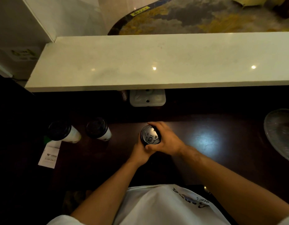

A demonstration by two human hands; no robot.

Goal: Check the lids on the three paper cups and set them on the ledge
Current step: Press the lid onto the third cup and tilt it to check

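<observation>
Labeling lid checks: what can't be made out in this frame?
Head view only:
- Body of the held cup: hidden by its lid, left hand and right hand.
- Lid seating on the two left cups: too dark.
- Slip print: too small.
- Glass dish: cut by right edge.

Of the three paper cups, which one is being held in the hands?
The rightmost cup, with the shiny lid: the left hand and right hand wrap it. The two dark-lidded cups stand untouched at left.
</observation>
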